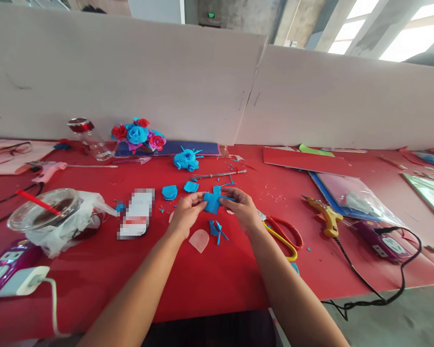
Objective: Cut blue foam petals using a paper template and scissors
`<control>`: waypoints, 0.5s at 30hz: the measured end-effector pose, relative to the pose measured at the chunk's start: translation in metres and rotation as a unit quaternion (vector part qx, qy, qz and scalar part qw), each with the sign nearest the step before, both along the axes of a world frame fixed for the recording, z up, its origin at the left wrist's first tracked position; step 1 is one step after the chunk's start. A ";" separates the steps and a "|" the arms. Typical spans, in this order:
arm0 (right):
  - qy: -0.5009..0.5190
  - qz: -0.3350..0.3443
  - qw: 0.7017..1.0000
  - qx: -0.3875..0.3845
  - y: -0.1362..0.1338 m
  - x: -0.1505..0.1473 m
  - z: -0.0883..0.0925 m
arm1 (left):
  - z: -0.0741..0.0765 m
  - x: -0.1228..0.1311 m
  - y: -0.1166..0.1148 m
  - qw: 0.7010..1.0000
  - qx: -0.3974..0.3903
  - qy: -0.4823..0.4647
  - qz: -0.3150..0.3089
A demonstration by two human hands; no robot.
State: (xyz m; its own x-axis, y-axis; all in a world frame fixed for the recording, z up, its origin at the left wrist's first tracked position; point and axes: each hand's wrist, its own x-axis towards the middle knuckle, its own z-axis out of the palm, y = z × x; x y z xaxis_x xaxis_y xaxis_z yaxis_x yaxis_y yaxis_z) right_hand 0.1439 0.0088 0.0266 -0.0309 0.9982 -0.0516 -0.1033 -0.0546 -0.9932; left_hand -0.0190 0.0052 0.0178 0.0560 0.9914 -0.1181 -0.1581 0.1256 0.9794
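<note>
Between my two hands is a piece of blue crepe paper [212, 203], held above the red table. My left hand [186, 212] pinches its left edge between thumb and fingers. At the right edge, my right hand [241, 208] grips the paper, and a narrow blue strip runs along its fingers. Below the hands lie a pale pink petal-shaped template [199, 240] and blue paper scraps [217, 230]. Cut blue petal pieces [169, 192] rest left of the hands. Scissors [282, 236] with red and yellow handles lie just right of my right forearm.
Blue paper flowers [186, 159] and thin wires [219, 174] lie beyond the hands, with a mixed bouquet [139, 135] behind. A phone [135, 214], a cup [45, 212] and a bottle [90, 139] stand left. A yellow glue gun [325, 216] and a corded power strip [381, 241] are right.
</note>
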 end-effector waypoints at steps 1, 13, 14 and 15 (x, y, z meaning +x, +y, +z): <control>-0.013 0.007 1.000 0.006 0.000 0.001 -0.001 | -0.001 -0.001 0.000 1.000 0.015 0.018 0.000; -0.163 0.053 0.974 0.147 0.005 0.001 -0.017 | -0.012 -0.009 0.005 0.977 0.117 0.171 -0.043; -0.159 0.034 0.969 0.186 0.003 0.000 -0.014 | -0.010 -0.010 0.004 0.975 0.145 0.167 -0.031; -0.159 0.017 0.961 0.226 0.002 -0.002 -0.011 | -0.008 -0.010 0.004 0.971 0.176 0.161 -0.014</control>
